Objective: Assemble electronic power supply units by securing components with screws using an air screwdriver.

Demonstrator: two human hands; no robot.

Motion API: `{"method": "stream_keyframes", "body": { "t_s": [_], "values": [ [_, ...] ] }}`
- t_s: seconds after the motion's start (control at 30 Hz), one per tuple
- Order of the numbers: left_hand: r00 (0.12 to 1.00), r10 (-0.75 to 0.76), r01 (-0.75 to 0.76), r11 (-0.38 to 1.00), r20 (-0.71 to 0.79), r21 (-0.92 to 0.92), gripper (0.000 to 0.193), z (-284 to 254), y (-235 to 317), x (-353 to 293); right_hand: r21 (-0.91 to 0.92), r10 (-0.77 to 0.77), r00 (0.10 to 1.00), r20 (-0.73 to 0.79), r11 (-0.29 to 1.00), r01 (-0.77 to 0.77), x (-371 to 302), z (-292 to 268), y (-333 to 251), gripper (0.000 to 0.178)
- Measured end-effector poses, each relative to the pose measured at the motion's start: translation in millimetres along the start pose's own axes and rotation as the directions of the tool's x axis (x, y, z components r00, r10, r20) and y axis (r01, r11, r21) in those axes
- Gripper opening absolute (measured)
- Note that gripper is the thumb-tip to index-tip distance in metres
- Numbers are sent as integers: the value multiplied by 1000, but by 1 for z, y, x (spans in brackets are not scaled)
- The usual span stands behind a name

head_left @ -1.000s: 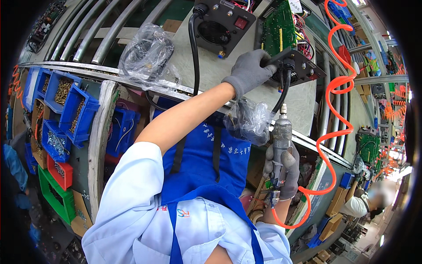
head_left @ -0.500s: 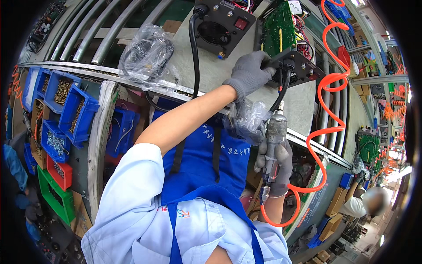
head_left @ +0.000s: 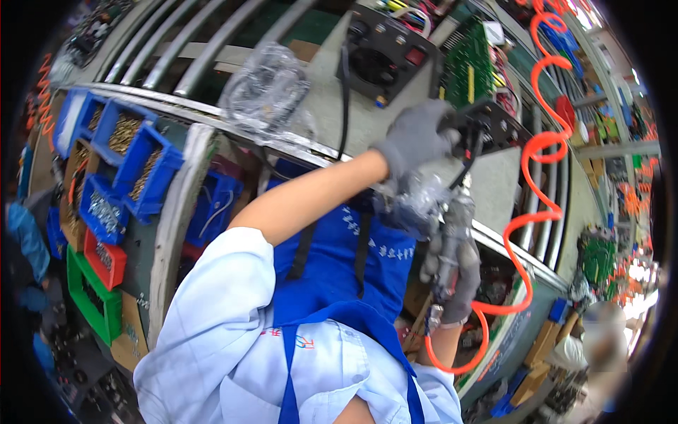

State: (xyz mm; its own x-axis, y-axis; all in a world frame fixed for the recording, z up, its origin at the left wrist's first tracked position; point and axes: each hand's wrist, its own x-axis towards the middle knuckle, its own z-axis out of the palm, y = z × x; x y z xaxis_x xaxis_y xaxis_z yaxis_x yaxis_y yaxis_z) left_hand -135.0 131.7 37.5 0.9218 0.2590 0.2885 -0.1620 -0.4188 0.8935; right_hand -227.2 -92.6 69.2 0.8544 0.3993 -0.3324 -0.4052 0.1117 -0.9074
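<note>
My left hand (head_left: pixel 415 141), in a grey glove, is closed at the left edge of a black end panel (head_left: pixel 500 127) with a fan opening and a cable. The panel belongs to a unit with an upright green circuit board (head_left: pixel 469 67). My gloved right hand (head_left: pixel 465 279) is wrapped round an air screwdriver (head_left: pixel 459 215), its tip pointing up at the panel's lower edge. An orange coiled hose (head_left: pixel 526 222) runs from the tool's rear end. Clear plastic wrap around something dark (head_left: pixel 417 205) lies between my hands. Motion blurs the exact contact at the fingertips.
Another black unit (head_left: pixel 385 60) with a red switch stands left of this one on the metal worktop (head_left: pixel 332 106). A plastic-bagged cable (head_left: pixel 265 92) lies beside rollers. Blue screw bins (head_left: pixel 148 173), a red bin (head_left: pixel 104 258) and a green bin (head_left: pixel 92 297) sit at left.
The whole view has shifted, so the scene appears farther right and slightly lower, with more blur. Both hands keep about the same places at the panel and on the screwdriver.
</note>
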Motion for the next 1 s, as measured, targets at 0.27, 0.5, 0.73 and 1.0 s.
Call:
{"method": "stream_keyframes", "body": {
  "t_s": [0.27, 0.5, 0.73, 1.0],
  "values": [
    [850, 272, 168, 672, -451, 722, 81, -140, -39, -94, 97, -101, 995, 25, 990, 99, 0, -2, 13, 51],
    [910, -334, 407, 606, -246, 683, 68, -160, -114, -101, 167, 27, 999, -21, 986, -23, -30, -10, 7, 57],
    [733, -83, 225, 966, -675, 125, 36, -163, -88, -100, 527, 68, 923, -379, 835, 155, -85, -78, -5, 49],
    [442, 624, -366, 781, -644, 506, 40, -131, 69, -49, 978, 79, 996, -43, 207, 26, -65, -164, 0, 39]
  ]
}}
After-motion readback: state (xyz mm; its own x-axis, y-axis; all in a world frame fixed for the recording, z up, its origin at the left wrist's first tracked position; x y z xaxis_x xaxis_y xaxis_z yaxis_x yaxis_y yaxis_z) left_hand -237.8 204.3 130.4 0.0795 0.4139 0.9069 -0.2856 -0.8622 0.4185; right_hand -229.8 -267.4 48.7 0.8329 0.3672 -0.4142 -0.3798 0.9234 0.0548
